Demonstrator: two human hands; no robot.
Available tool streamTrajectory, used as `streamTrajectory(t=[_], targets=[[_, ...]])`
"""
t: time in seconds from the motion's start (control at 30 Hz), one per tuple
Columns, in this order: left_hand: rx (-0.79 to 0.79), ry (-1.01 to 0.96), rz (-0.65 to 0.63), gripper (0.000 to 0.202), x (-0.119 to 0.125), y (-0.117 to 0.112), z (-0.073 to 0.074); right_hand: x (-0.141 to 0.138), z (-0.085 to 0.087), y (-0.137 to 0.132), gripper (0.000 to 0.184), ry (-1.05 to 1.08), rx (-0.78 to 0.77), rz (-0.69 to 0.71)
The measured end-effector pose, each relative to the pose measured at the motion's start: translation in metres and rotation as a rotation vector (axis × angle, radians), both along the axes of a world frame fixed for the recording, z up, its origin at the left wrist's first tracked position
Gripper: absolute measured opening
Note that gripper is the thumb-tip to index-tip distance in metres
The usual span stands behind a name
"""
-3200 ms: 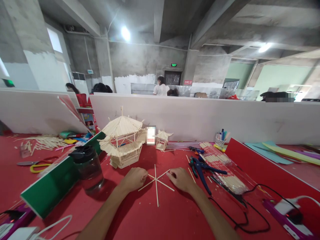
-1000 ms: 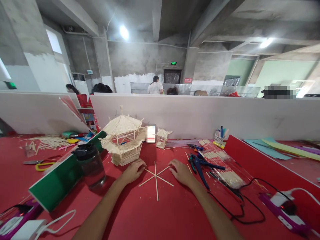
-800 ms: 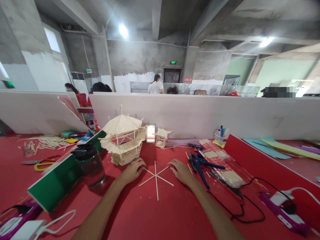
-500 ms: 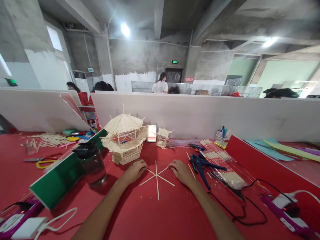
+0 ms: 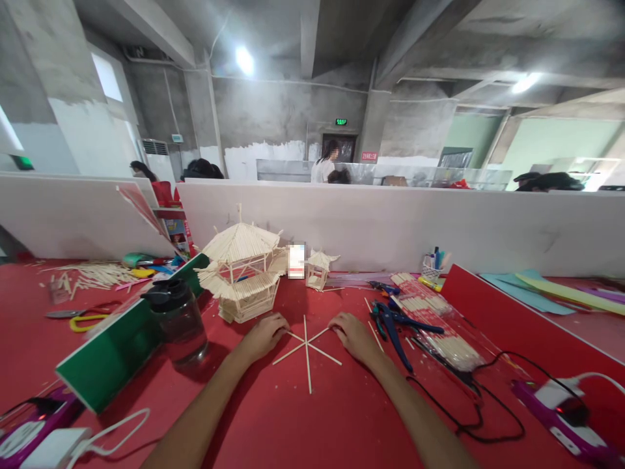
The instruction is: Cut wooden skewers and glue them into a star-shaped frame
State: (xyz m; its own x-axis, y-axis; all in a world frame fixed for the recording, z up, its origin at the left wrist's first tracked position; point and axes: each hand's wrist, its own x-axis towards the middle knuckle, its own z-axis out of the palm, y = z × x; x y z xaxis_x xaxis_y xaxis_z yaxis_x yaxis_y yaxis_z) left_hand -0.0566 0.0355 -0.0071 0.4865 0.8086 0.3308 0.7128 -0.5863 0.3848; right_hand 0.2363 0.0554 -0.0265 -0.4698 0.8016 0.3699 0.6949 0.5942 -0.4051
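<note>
Thin wooden sticks cross at one centre in a six-armed star on the red table. My left hand has its fingertips closed on the end of the star's upper-left arm. At the end of the upper-right arm, my right hand pinches the stick between thumb and finger. Just behind my left hand stands a large pavilion model built of sticks, with a two-tiered roof. A smaller stick pavilion stands farther back, right of a blurred white card.
A dark-lidded water bottle stands left, by a green board. On the right lie blue-handled cutters, bagged sticks, a black cable and a purple power strip. Scissors lie far left. A white partition closes the back.
My hands and the stick star stay practically still. Beyond the partition, a person in white has moved a little to the right.
</note>
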Motion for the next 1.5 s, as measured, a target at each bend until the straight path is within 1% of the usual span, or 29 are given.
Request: streamTrajectory(t=[0.2, 0.37, 0.53, 0.7, 1.1, 1.27, 1.5], targets=[[-0.009, -0.010, 0.008, 0.018, -0.0001, -0.0004, 0.0000, -0.0012, 0.0017, -0.0006, 0.020, -0.006, -0.018, -0.024], [-0.006, -0.014, -0.010, 0.018, -0.0003, -0.0014, 0.0008, -0.0006, -0.0006, 0.0003, 0.020, 0.006, -0.018, -0.024], [-0.019, -0.009, 0.001, 0.017, 0.0004, -0.0030, 0.0041, 0.0008, -0.0033, 0.0030, 0.021, 0.047, -0.021, -0.011], [-0.022, 0.004, 0.002, 0.017, 0.0017, -0.0040, 0.0070, 0.0010, -0.0024, 0.0038, 0.022, 0.072, -0.034, -0.005], [-0.015, -0.018, 0.001, 0.018, 0.0024, -0.0045, 0.0072, 0.0012, -0.0023, 0.0032, 0.023, 0.076, -0.027, 0.007], [-0.013, -0.013, -0.002, 0.017, 0.0011, -0.0031, 0.0042, 0.0016, -0.0039, 0.0036, 0.022, 0.070, -0.018, 0.004], [-0.002, -0.013, -0.015, 0.018, 0.0002, -0.0021, 0.0015, 0.0018, -0.0015, 0.0022, 0.021, 0.064, -0.023, 0.007]])
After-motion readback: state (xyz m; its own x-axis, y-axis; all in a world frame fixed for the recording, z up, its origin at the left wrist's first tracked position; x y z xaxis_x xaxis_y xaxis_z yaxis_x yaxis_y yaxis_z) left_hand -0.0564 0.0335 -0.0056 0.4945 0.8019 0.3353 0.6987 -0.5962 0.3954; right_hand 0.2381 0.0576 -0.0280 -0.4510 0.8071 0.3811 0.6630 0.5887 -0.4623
